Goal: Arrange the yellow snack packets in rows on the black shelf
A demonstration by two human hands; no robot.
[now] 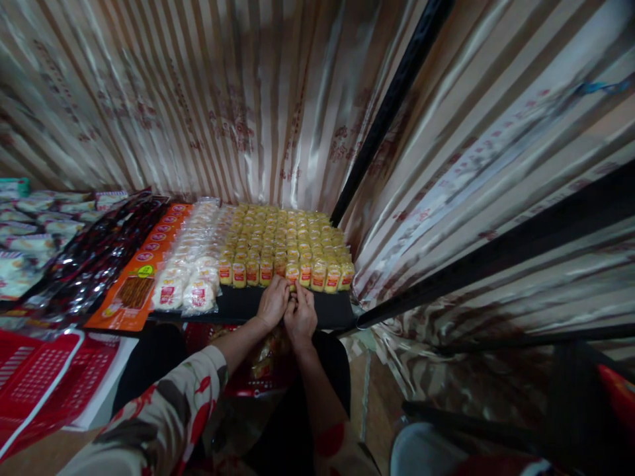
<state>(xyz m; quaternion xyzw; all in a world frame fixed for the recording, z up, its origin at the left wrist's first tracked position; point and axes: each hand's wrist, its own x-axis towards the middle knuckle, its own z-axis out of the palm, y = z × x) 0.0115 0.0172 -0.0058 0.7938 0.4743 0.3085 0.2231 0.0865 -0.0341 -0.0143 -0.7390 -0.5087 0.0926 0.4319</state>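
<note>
Small yellow cakes in clear wrappers with red labels [318,274] stand in close rows on a black shelf [243,303]. At the front edge of these rows, my left hand [273,303] and my right hand [301,316] are side by side, almost touching. The fingers of both are closed together around a small wrapped yellow cake [292,287], which shows only in part between the fingertips. The rest of it is hidden by my fingers.
Left of the cakes lie white round packets [201,295], an orange snack package [129,291], dark shiny packets [94,258] and pale bags [30,244]. A red basket [54,377] stands lower left; another [243,387] sits below the shelf. Black posts [387,112] and striped curtains enclose the shelf.
</note>
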